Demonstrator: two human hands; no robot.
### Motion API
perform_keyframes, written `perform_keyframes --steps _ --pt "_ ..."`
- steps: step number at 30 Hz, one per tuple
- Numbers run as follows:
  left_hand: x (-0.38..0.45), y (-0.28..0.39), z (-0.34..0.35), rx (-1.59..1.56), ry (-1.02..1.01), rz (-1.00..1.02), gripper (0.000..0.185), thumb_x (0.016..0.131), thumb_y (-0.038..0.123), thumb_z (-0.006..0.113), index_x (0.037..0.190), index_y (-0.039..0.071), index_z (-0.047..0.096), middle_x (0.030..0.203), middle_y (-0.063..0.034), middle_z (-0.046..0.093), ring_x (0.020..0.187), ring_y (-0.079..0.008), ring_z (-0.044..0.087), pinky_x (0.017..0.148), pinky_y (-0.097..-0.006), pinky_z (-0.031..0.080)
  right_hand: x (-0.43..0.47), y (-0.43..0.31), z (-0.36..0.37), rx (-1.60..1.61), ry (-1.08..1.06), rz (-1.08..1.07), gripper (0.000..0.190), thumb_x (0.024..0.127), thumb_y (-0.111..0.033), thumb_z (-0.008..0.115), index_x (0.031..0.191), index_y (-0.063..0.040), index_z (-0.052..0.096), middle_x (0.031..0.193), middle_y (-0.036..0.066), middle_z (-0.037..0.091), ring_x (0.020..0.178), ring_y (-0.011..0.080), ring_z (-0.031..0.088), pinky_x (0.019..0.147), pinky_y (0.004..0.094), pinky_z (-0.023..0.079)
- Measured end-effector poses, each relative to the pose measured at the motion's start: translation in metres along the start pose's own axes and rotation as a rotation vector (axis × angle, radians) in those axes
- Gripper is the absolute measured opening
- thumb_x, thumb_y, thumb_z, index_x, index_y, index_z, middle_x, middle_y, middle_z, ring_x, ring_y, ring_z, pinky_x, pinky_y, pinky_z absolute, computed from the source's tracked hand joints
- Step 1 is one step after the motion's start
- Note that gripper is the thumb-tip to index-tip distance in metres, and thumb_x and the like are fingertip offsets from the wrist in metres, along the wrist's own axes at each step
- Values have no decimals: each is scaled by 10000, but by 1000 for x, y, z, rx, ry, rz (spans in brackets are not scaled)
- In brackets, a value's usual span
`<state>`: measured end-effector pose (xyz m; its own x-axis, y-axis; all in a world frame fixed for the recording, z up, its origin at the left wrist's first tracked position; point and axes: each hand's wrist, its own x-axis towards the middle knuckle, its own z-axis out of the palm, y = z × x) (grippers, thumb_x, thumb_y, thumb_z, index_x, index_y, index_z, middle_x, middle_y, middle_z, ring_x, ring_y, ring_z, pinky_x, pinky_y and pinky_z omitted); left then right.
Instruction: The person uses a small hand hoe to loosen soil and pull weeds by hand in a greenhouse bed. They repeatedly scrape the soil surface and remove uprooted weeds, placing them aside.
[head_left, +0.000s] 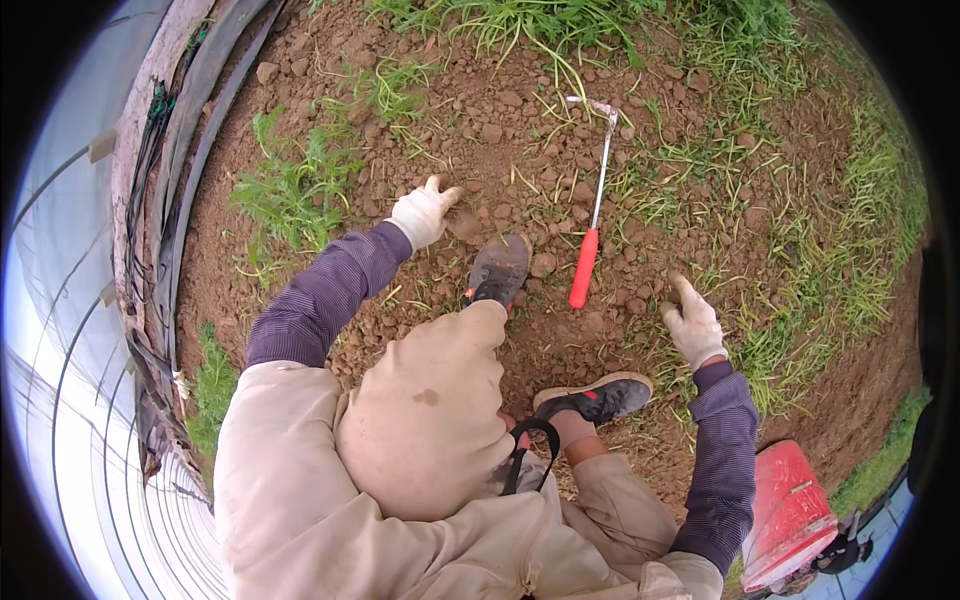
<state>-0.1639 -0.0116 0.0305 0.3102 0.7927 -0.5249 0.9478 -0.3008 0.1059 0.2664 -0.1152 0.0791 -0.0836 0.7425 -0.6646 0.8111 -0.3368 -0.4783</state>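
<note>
My left hand (424, 213), in a soil-stained white glove, hovers over or touches the bare soil just beyond the toe of my left shoe, fingers apart and nothing seen in them. My right hand (693, 319), gloved the same way, is at the right with thumb and forefinger spread above soil and cut stalks. Between the hands a hand hoe (601, 180) with a red grip, a thin metal shaft and an angled blade lies on the soil. Leafy green plants (300, 191) grow to the left of my left hand.
A red bucket (787, 510) stands at the lower right. Dense greens (555, 19) grow at the far side, and cut stalks (832, 292) litter the right. Along the left run a weathered beam (142, 97), dark hoses and a plastic greenhouse wall. A person (844, 555) is partly visible beyond the bucket.
</note>
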Motion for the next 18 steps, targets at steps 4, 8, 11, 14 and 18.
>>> perform_keyframes --steps 4,8,11,14,18 --pt "32 -10 -6 46 21 48 384 745 53 564 1114 160 561 1138 -153 515 907 -339 593 725 -413 504 50 -40 65 181 -14 -48 625 787 -335 579 1344 -200 330 1241 149 497 1067 345 527 887 431 425" --pt "45 -56 -19 -477 622 -360 310 738 25 545 1043 4 597 981 -177 612 893 -300 609 779 -351 492 64 -77 107 145 97 119 812 725 -303 652 1396 -244 198 1246 151 434 1041 387 528 869 455 437" --pt "41 -62 -23 -211 336 -296 397 735 104 599 1127 60 565 1067 -187 584 941 -324 596 803 -384 488 69 -83 118 68 188 219 856 697 -261 676 1395 -258 179 1225 132 423 984 386 558 831 461 461" --pt "28 -17 -25 -118 19 -294 624 700 154 652 1283 176 432 1213 -231 443 998 -395 545 836 -428 476 71 -94 114 54 175 299 848 671 -215 673 1372 -259 198 1206 126 416 902 381 591 776 467 488" --pt "16 -20 15 -454 -15 -131 529 715 148 623 1199 -27 502 1085 -253 576 1027 -349 562 885 -360 450 69 -64 113 431 407 140 448 664 -146 593 1100 -60 532 907 162 578 817 319 583 770 389 461"
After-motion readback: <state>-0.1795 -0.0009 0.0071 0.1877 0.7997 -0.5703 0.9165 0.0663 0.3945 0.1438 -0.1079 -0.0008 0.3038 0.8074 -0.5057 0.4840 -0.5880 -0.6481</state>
